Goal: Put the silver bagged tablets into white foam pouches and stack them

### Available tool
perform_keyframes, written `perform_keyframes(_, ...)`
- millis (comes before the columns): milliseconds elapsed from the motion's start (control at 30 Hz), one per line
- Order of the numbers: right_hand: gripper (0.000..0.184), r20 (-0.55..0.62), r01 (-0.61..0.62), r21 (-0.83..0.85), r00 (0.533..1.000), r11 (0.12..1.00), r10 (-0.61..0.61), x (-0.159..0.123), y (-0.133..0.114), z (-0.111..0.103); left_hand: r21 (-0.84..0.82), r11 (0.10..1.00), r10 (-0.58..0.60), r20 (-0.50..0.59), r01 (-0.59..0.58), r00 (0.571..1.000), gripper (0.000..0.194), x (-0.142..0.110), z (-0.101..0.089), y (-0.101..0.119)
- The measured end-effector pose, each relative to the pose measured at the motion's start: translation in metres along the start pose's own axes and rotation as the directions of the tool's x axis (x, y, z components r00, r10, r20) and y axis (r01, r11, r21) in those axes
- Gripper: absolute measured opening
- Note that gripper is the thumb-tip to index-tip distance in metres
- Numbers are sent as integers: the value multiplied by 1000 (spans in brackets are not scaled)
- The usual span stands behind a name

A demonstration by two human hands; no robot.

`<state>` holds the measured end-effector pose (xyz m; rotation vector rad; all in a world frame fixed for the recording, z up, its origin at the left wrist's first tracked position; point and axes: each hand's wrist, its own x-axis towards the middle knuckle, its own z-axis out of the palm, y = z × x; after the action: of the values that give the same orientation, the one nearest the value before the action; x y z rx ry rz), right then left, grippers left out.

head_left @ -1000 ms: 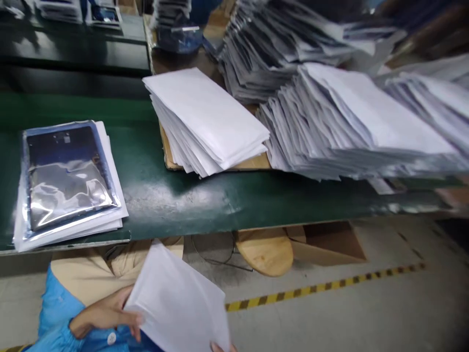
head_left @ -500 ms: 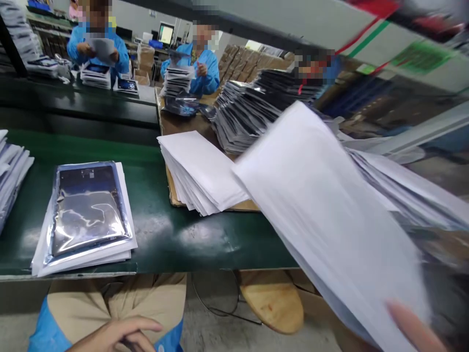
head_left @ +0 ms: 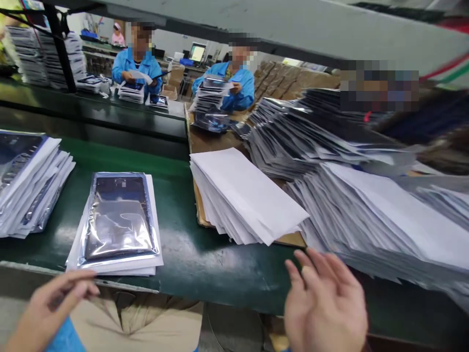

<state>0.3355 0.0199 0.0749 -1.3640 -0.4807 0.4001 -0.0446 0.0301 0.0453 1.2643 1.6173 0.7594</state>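
My right hand (head_left: 326, 298) is palm up, its fingers spread and holding nothing, just in front of a thick pile of white folded papers (head_left: 395, 210). To its upper left, a smaller fanned stack of white papers (head_left: 245, 190) lies on a cardboard sheet (head_left: 201, 208). At the lower left my left hand (head_left: 60, 303) hovers by the table's front edge, fingers loosely extended and nothing visible in them. Beyond it, a dark flat panel in a shiny clear bag (head_left: 120, 220) lies on white papers.
Another stack of bagged panels and papers (head_left: 29, 181) stands on the green table (head_left: 179, 220) at the left. Dark bagged items (head_left: 304, 132) are heaped at the back right. A grey beam (head_left: 256, 24) crosses overhead. Two people in blue (head_left: 137, 68) work across the bench.
The white papers that my right hand carried are out of it, and a white sheet tops the right pile. That hand is now open. My left hand has risen toward the table edge; the view has swung right.
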Motion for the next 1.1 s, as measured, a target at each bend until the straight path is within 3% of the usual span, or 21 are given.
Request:
perform_keyframes(67,31,225,9,-131,974,991,21,-30,12,11,13,999,51,-317,-50,947,44,19,-14,15)
perform_keyframes(100,31,398,-19,-191,912,981,96,-42,20,23,17,996,87,-428,-88,899,42,30,-18,19)
perform_keyframes(133,32,547,-49,-232,820,972,172,-52,30,39,25,992,118,-489,-121,864,40,40,-21,22)
perform_keyframes(200,35,729,-87,-237,643,967,237,-62,49,76,77,988,152,-447,-132,881,42,59,-23,19)
perform_keyframes(233,35,765,-77,-236,600,969,234,-64,57,95,134,983,165,-379,-122,911,45,67,-23,15)
perform_keyframes(300,34,786,-11,-264,577,964,222,-61,72,127,277,950,211,-232,-143,950,52,79,-22,2)
perform_keyframes(367,28,786,45,-312,573,949,231,-55,81,147,365,903,300,-160,-226,940,55,84,-19,-13)
perform_keyframes(467,26,811,48,-370,504,928,297,-50,85,159,370,878,390,-180,-305,903,52,83,-15,-31)
perform_keyframes(533,31,811,9,-377,486,926,325,-48,83,161,358,880,407,-223,-314,886,51,81,-12,-35)
perform_keyframes(633,49,805,-149,-336,468,930,365,-51,74,164,366,879,412,-265,-304,872,53,78,-8,-35)
perform_keyframes(700,52,828,-238,-322,398,916,394,-55,66,168,370,883,399,-262,-290,879,57,77,-6,-33)
perform_keyframes(767,46,861,-213,-311,350,926,370,-62,57,172,363,890,376,-242,-276,894,59,76,-4,-34)
perform_keyframes(867,37,888,-81,-264,368,961,275,-69,44,169,387,883,369,-217,-267,904,60,77,-4,-40)
perform_keyframes(933,42,885,-34,-243,402,969,236,-69,33,151,447,850,402,-207,-280,892,59,78,-6,-45)
perform_keyframes(1000,52,861,-17,-261,448,965,241,-67,24,117,532,792,461,-199,-299,865,57,78,-7,-47)
perform_keyframes(1100,54,719,-93,-399,585,912,374,-63,18,44,627,693,571,-177,-356,801,50,77,-10,-43)
